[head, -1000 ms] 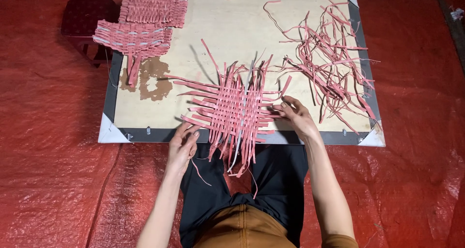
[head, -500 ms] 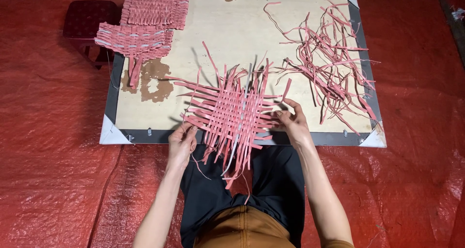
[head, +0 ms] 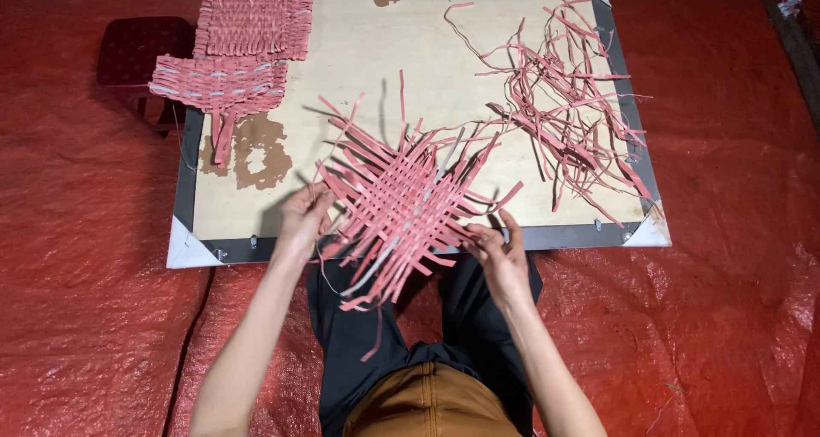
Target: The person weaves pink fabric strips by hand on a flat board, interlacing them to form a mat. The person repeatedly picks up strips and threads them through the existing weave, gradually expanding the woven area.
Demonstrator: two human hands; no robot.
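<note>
Fingers of left hand (head: pixel 301 219) and right hand (head: pixel 500 253) pinch woven pink mat (head: pixel 401 211) edges; mat now rotated diagonal, lifted off surface (head: pixel 282 87).

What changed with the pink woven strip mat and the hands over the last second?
The half-woven pink strip mat has been turned, now lying diagonal. The left hand and right hand still grip its edges. The wooden board, loose pink strips and finished woven mats stayed put.
</note>
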